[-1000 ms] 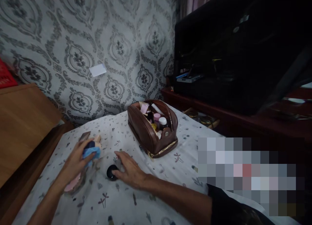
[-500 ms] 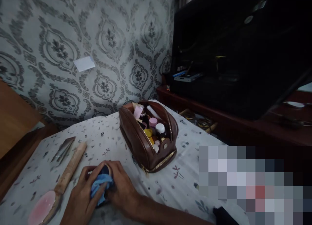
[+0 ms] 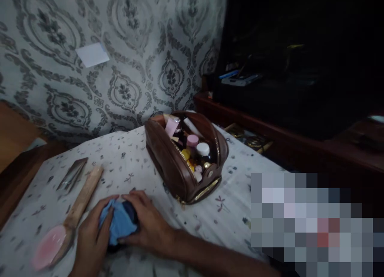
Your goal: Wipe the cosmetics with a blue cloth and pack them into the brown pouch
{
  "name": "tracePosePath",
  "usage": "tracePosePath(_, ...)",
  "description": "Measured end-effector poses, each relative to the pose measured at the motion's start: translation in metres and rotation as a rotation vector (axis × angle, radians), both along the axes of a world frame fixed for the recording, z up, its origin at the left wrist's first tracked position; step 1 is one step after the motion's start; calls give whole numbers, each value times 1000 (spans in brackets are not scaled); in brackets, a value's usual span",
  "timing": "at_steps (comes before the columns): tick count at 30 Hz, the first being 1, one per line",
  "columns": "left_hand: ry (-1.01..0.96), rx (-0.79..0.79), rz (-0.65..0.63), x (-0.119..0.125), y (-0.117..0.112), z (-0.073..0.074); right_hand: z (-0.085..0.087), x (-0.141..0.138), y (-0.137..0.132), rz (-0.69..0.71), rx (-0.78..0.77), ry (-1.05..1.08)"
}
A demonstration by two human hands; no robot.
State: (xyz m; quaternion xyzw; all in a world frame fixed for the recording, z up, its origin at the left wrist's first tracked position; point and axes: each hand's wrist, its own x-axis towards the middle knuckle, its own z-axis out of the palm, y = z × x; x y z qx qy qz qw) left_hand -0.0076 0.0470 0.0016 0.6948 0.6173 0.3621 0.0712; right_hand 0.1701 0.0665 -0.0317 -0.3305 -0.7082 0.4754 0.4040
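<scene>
My left hand presses a crumpled blue cloth against a dark, rounded object. Closed round that object's other side is my right hand. Much of the dark object is covered by cloth and fingers, so I cannot make out its kind. Just beyond my hands stands a brown toiletry bag, unzipped, with several bottles and jars inside, among them a white-capped bottle and a pink lid. To the left lies a wooden-handled brush-like item with a pink oval head.
A small flat packet lies beyond the wooden handle on the patterned white cover. A large dark screen stands on a reddish-brown cabinet at right. The lower right is pixelated. Patterned wallpaper is behind.
The blue cloth and dark object have turned in my hands; more of the cloth now shows, and my right fingers sit differently. The view has shifted slightly.
</scene>
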Motion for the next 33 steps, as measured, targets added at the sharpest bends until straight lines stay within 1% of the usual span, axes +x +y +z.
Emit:
tracePosePath(3, -157, -75, 54, 11, 5, 13, 5, 3, 4, 3, 60, 27)
tracePosePath(5, -261, -125, 34, 13, 10, 15, 6, 4, 6, -21, 73, 68)
tracePosePath(8, -398, -144, 72, 11, 13, 19, 6, 4, 8, -33, 31, 142)
tracePosePath(10, -408, -110, 102, 10, 9, 26, 7, 3, 9, -17, -21, 194)
tracePosePath(12, -349, -65, 56, 12, 1, 36, 8, 2, 9, -28, -60, 214)
tracePosePath(14, -242, -21, -74, 17, -10, 45, 10, 2, 7, -70, -71, 206)
tracePosePath(16, -84, 8, -202, 23, -22, 48, 11, 2, 2, -87, -45, 175)
tracePosePath(18, 87, 2, -257, 28, -34, 46, 12, 4, -6, -85, 17, 142)
tracePosePath(20, 191, -29, -262, 30, -44, 42, 12, 6, -16, -98, 97, 98)
tracePosePath(23, 226, -41, -273, 27, -56, 35, 12, 9, -31, -139, 208, 1)
tracePosePath(26, 260, -12, -274, 21, -65, 30, 13, 10, -42, -146, 314, -105)
tracePosePath(30, 323, 12, -213, 19, -73, 25, 14, 9, -50, -93, 375, -257)
tracePosePath(33, 350, 18, -158, 24, -77, 25, 13, 7, -54, -114, 395, -375)
